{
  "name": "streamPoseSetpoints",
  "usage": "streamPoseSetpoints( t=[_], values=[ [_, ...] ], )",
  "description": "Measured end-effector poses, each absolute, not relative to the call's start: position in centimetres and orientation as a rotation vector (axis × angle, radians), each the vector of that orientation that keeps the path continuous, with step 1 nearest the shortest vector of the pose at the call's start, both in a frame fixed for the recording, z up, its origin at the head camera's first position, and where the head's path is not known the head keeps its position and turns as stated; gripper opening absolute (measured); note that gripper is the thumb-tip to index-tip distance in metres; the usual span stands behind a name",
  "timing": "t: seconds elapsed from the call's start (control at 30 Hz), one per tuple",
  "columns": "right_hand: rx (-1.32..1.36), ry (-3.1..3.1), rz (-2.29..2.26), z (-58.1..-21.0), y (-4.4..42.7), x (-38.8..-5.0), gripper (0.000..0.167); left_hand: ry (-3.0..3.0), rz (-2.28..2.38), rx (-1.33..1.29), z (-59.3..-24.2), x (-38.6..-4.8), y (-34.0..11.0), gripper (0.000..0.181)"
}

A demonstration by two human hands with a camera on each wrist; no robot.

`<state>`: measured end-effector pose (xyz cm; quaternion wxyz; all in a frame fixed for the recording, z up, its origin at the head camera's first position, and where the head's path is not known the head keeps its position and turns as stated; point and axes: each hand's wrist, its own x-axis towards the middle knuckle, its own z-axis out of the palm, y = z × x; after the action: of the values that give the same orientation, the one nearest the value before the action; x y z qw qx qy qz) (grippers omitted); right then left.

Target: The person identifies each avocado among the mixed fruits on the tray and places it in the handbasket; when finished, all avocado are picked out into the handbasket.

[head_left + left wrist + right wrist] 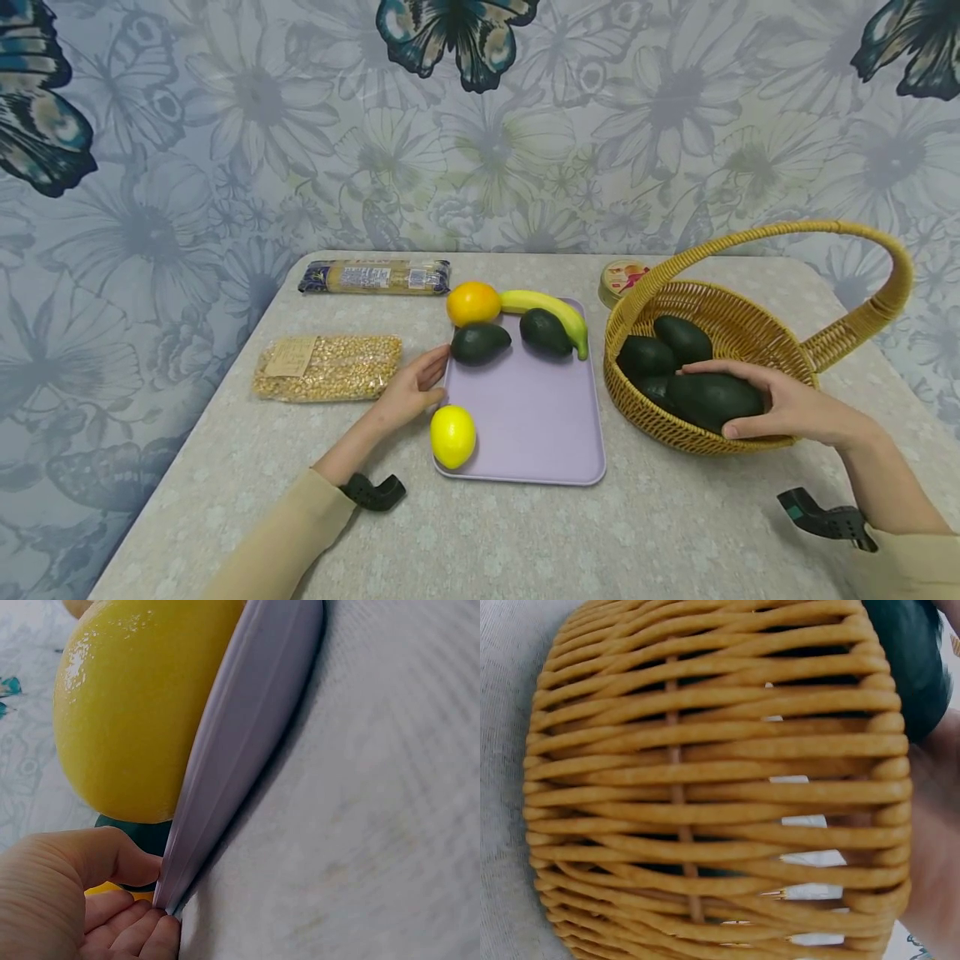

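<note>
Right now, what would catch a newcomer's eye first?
Probably the wicker basket at the table's right, its tall handle arching over dark avocados, one gripped by the right hand. Next, perhaps, the vivid yellow lemon on the near left corner of the lilac tray, whose left edge the left hand touches.

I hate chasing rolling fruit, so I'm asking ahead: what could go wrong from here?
The lemon lies at the left edge of the tray, just beside the left hand at that rim, so a nudge might roll it off.

The right hand grips an avocado close among other avocados in the basket; lifting it may make them shift.
</note>
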<state>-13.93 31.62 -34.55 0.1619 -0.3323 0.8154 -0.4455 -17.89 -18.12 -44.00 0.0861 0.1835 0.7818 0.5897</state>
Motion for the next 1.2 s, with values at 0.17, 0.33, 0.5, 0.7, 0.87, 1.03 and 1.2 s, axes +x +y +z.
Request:
streamPoseSetpoints(
  t=[0.17,0.33,0.5,0.7,0.87,1.03,1.2],
  values=[
    [-0.872,2.436,-1.181,-34.7,31.8,-13.8,0.064,2.317,1.766,0.548,-44.0,-17.8,-18.1,0.068],
    [-0.850,2.446,-1.182,-35.0,32.0,-13.9,0.063,2.311,1.767,0.546,-44.0,-17.7,-18.1,0.067],
    [-0.880,2.474,-1.208,-34.9,32.4,-13.8,0.063,2.307,1.769,0.550,-44.0,-17.6,-18.1,0.067],
    [-0.927,2.493,-1.409,-33.7,31.6,-13.3,0.063,2.307,1.772,0.550,-44.1,-17.7,-18.1,0.067],
    [-1.108,2.346,-1.836,-32.1,26.8,-12.7,0.060,2.315,1.762,0.542,-44.0,-17.7,-18.1,0.067],
    [-1.298,2.207,-2.052,-31.5,19.4,-12.6,0.058,2.307,1.778,0.554,-44.0,-17.9,-18.1,0.067],
    [-1.133,2.348,-2.074,-32.2,12.5,-14.2,0.058,2.298,1.794,0.570,-44.0,-17.8,-18.1,0.066]
  ],
)
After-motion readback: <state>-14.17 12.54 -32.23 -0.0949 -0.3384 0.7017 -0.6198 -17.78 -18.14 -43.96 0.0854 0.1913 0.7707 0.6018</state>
